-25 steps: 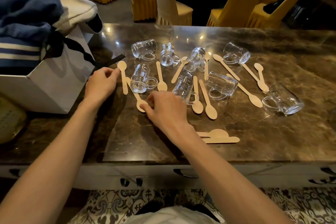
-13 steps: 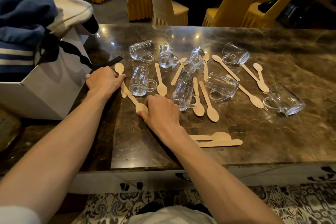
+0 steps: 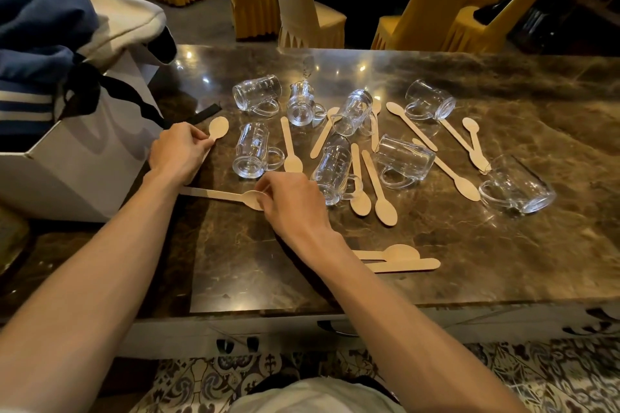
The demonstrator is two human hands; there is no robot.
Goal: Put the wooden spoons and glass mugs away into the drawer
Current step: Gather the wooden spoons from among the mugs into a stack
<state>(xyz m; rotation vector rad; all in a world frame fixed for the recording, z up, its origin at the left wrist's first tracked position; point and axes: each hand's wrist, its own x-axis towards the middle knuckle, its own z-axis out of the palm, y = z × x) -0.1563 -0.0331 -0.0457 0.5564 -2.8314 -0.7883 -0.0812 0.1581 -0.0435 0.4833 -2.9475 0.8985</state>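
The left hand (image 3: 177, 152) pinches the neck of a pale flat wooden spoon (image 3: 218, 127) between thumb and curled fingers; its oval bowl points away, just past the fingertips. The right hand (image 3: 292, 208) has its fingers curled onto the bowl of a second pale wooden spoon (image 3: 218, 194), whose handle lies flat, pointing left toward the left forearm. Just beyond both hands, a clear glass mug with a handle (image 3: 253, 151) lies on its side among more mugs and spoons scattered over the brown marble countertop (image 3: 503, 261). A white box (image 3: 84, 161) stands at the left.
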